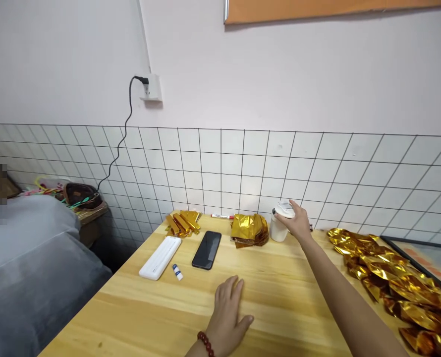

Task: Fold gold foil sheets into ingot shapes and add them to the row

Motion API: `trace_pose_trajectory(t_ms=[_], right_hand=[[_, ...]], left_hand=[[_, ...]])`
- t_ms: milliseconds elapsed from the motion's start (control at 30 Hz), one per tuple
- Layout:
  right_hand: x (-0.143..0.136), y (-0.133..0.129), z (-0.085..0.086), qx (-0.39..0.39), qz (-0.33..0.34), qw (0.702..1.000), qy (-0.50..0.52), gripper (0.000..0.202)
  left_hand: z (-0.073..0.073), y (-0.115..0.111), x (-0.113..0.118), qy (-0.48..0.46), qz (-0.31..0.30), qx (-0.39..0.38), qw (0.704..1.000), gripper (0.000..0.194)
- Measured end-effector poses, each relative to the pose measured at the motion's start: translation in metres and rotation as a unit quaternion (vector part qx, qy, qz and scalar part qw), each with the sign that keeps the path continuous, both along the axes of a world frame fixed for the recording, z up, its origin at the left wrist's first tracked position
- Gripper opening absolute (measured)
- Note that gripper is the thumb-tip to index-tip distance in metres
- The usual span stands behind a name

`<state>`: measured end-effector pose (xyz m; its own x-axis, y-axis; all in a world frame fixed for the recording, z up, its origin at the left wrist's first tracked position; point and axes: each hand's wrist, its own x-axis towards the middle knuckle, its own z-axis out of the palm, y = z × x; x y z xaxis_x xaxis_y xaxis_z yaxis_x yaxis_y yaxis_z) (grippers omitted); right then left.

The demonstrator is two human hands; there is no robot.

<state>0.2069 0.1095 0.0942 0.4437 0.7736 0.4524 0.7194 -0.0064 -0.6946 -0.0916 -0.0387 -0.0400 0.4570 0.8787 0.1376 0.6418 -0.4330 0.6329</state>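
Note:
At the back of the wooden table (272, 292), my right hand (298, 221) closes its fingers round the white lid of a pale cup (278, 231). The cup stands upright. My left hand (228, 315), with a red bead bracelet at the wrist, is over the table's front part, fingers apart and holding nothing. A stack of gold foil sheets (248, 229) lies just left of the cup. A black phone (206, 250) rests left of that stack, beyond my left hand. Further left are a white power bank (160, 258) and a small blue-and-white tube (177, 271).
Crumpled gold foil pieces (391, 282) cover the right side beside a dark-edged frame (421, 260). Folded gold strips (183, 223) and a marker (222, 216) lie along the back. At the left, a person in a grey top (30, 258) sits near a brown pouch (80, 195).

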Motion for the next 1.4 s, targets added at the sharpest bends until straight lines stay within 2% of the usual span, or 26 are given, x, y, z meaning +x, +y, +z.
trace_pose_trajectory(t_ms=[100, 200, 300, 367, 400, 467, 533, 600, 667, 733, 833, 933, 1033, 1167, 1400], right_hand=[[0.006, 0.022, -0.015, -0.044, -0.027, 0.998, -0.040, 0.084], [0.014, 0.032, -0.026, -0.060, -0.012, 0.996, -0.070, 0.079], [0.016, 0.027, -0.032, -0.054, -0.024, 0.992, -0.109, 0.085], [0.009, 0.015, -0.036, 0.001, -0.049, 0.985, -0.167, 0.089], [0.002, 0.007, -0.038, 0.041, -0.043, 0.978, -0.201, 0.085], [-0.018, -0.010, -0.046, 0.099, 0.030, 0.958, -0.269, 0.064], [-0.042, -0.021, -0.057, 0.077, 0.166, 0.922, -0.340, 0.040], [-0.065, -0.023, -0.070, 0.033, 0.221, 0.893, -0.391, 0.036], [-0.084, -0.016, -0.082, 0.001, 0.223, 0.872, -0.436, 0.041], [-0.096, -0.005, -0.091, -0.040, 0.197, 0.856, -0.477, 0.047], [-0.103, 0.006, -0.098, -0.093, 0.161, 0.829, -0.527, 0.041], [-0.101, 0.005, -0.102, -0.071, 0.171, 0.806, -0.561, 0.037], [-0.096, 0.000, -0.105, -0.027, 0.197, 0.808, -0.555, 0.035], [-0.090, -0.004, -0.104, -0.005, 0.194, 0.837, -0.511, 0.032], [-0.083, -0.019, -0.081, 0.034, 0.189, 0.865, -0.463, 0.031]], left_hand=[[0.004, -0.001, 0.001, 0.014, -0.006, -0.004, 1.000, 0.075], [0.010, -0.003, 0.002, 0.024, -0.013, -0.005, 1.000, 0.073], [0.014, -0.004, 0.003, 0.031, -0.018, -0.012, 0.999, 0.072], [0.017, -0.004, 0.004, 0.032, -0.018, -0.010, 0.999, 0.070], [0.018, -0.004, 0.004, 0.031, -0.017, -0.007, 0.999, 0.069], [0.019, -0.004, 0.005, 0.027, -0.017, -0.003, 0.999, 0.070], [0.021, -0.004, 0.005, 0.022, -0.015, -0.003, 1.000, 0.071], [0.022, -0.004, 0.005, 0.019, -0.012, -0.006, 1.000, 0.071], [0.022, -0.004, 0.005, 0.015, -0.007, -0.008, 1.000, 0.071], [0.022, -0.005, 0.005, 0.012, -0.008, -0.009, 1.000, 0.071], [0.023, -0.007, 0.005, 0.015, -0.010, -0.009, 1.000, 0.072], [0.024, -0.008, 0.006, 0.020, -0.008, -0.014, 1.000, 0.073], [0.023, -0.008, 0.005, 0.018, -0.008, -0.022, 1.000, 0.075], [0.019, -0.005, 0.004, -0.005, -0.006, -0.018, 1.000, 0.076], [0.013, -0.002, 0.003, -0.090, 0.013, 0.005, 0.996, 0.072]])
